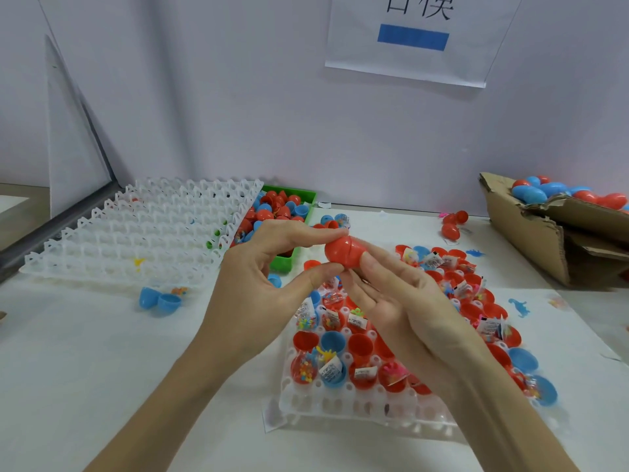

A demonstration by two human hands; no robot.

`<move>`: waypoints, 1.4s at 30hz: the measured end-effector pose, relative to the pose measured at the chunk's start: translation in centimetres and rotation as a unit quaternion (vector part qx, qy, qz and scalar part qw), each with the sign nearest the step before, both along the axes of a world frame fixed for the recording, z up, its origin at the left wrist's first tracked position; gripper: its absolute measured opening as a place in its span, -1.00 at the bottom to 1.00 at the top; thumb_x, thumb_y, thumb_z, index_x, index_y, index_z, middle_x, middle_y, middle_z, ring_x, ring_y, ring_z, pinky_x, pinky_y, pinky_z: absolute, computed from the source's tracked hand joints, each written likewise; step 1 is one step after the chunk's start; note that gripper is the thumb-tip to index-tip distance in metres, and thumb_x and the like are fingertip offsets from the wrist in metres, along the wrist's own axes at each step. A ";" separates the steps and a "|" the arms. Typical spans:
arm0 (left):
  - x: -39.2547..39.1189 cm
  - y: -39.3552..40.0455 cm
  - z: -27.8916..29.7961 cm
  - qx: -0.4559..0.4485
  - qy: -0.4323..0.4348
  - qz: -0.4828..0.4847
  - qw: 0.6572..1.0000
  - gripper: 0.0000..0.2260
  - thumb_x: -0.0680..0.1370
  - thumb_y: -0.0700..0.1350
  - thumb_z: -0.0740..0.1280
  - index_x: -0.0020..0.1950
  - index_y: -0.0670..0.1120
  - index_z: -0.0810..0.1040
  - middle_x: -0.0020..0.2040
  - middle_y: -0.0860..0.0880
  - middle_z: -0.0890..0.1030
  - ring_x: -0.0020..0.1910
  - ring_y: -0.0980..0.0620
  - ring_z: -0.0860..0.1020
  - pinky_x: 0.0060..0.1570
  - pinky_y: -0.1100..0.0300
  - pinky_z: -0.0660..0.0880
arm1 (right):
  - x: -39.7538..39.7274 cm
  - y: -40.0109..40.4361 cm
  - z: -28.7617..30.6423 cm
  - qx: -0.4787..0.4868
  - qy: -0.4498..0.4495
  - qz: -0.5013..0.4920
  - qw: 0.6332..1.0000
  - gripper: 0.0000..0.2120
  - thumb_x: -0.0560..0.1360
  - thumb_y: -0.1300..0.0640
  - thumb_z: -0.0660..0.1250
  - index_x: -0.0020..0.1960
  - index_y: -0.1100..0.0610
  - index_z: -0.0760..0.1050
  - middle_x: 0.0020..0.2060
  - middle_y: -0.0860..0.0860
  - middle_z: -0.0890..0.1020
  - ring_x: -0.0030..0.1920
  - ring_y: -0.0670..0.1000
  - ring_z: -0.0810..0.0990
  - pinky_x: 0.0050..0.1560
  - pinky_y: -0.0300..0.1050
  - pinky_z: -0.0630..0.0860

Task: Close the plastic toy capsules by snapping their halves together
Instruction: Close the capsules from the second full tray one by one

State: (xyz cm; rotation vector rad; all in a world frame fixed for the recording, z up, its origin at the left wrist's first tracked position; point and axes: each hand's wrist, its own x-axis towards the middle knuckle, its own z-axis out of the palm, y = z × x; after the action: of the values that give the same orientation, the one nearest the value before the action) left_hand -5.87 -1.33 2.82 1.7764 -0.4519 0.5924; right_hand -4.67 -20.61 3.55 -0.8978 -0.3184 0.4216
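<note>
Red capsule (343,251) held in the air above the tabletop (102,369), between both hands, over the far edge of the near white tray (340,407). A seam line shows across the capsule; halves sit together, though whether fully snapped I cannot tell.

Left hand (258,284): fingers curled round the capsule's left end, forefinger along the top, thumb pressing from below.

Right hand (401,301): palm up, fingers nearly straight, one fingertip touching the capsule's right side; a loose support, not a wrap.

Near white tray holds rows of open red and blue capsule halves (360,345), many with small toys and printed packets inside.

Far left: a stack of white trays (143,229) lies tilted across the tabletop. Just beside it, a green bin (289,260) filled with red and blue halves.

An open blue capsule (160,299) lies on the tabletop in front of the stack.

Far right: a torn cardboard box (531,243) with closed red and blue capsules (558,194) heaped on it. Three red capsules (454,224) lie loose near it. A small blue dinosaur figure (519,306) lies right of the near tray.
</note>
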 end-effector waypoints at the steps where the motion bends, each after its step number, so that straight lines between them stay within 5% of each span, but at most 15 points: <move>1: 0.0 0.0 0.0 0.002 -0.002 -0.001 1.000 -0.69 0.49 -0.01 0.56 0.23 0.15 0.70 0.18 0.08 0.70 0.29 -0.11 0.62 0.27 -0.09 0.58 | 0.0 0.0 0.0 -0.012 -0.003 -0.010 1.000 -0.57 0.43 0.11 0.57 0.26 0.20 0.65 0.28 0.17 0.64 0.33 0.07 0.61 0.22 -0.19 0.56; 10: 0.1 0.4 0.2 -0.002 0.038 -0.050 0.998 -0.67 0.47 -0.18 0.57 0.22 0.00 0.71 0.12 0.13 0.74 0.23 0.07 0.67 0.30 0.12 0.57 | -0.4 0.2 -0.2 -0.084 -0.036 -0.079 0.993 -0.75 0.48 0.17 0.51 0.15 0.19 0.68 0.13 0.21 0.71 0.18 0.20 0.69 0.14 -0.11 0.63; 23: -0.2 -1.1 -0.8 -0.010 -0.008 -0.015 1.000 -0.68 0.52 -0.14 0.52 0.28 -0.01 0.67 0.18 0.14 0.71 0.27 0.04 0.65 0.30 0.08 0.57 | -0.3 0.3 -0.3 0.000 0.032 -0.024 0.999 -0.63 0.50 0.23 0.49 0.28 0.30 0.59 0.23 0.28 0.65 0.28 0.20 0.64 0.22 -0.04 0.60; 29: -0.3 -0.9 -0.3 0.012 -0.029 -0.042 0.999 -0.66 0.55 -0.20 0.49 0.32 -0.01 0.64 0.23 0.18 0.69 0.29 0.12 0.62 0.29 0.27 0.53 | -0.5 0.3 0.1 0.007 0.022 0.011 1.000 -0.47 0.54 0.13 0.42 0.41 0.37 0.41 0.25 0.34 0.61 0.30 0.25 0.62 0.23 -0.03 0.60; 42: -0.8 -1.8 -0.5 0.000 -0.058 -0.048 0.997 -0.67 0.56 -0.24 0.42 0.33 -0.05 0.60 0.22 0.15 0.68 0.32 0.09 0.60 0.32 0.28 0.49 | -0.6 0.5 0.1 -0.009 0.007 0.019 1.000 -0.68 0.54 0.06 0.40 0.20 0.22 0.68 0.20 0.19 0.69 0.31 0.09 0.63 0.30 -0.15 0.54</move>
State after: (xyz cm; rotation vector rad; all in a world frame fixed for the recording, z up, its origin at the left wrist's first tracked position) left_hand -6.65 -3.08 2.32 1.7163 -0.6139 0.6283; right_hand -5.26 -20.13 3.64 -0.9066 -0.3189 0.4662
